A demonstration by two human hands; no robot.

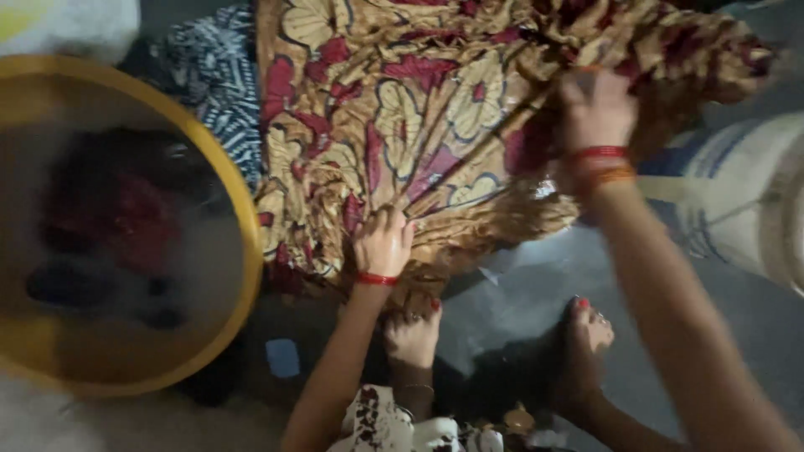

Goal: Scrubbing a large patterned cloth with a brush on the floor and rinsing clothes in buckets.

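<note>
Fingers of the left hand (383, 242) curl shut into the lower folds of a patterned cloth (435, 125), gripping a bunch of it near its bottom edge. That wrist wears a red bangle (376, 279). The right hand (595, 109) is raised at the cloth's right side, closed on a gathered fold there, though motion blur hides exactly how its fingers sit. Red and orange bangles (601, 164) ring that wrist.

The cloth is tan with cream leaf shapes and dark red patches, and it hangs crumpled between the 2 hands above a wet grey floor (536, 285). Behind its left edge lies a second cloth in black and white stripes (219, 84).

Below the left hand, 2 bare feet with red-painted toenails rest on the floor: the left foot (412, 335) just under the cloth's bottom edge, the right foot (586, 335) further right. A small blue object (283, 357) lies on the floor beside the left foot.

At the left stands a round yellow tub (243, 218) holding cloudy water with dark red and black cloth sunk in it. At the right edge a white sack with blue stripes (737, 201) is in view.
</note>
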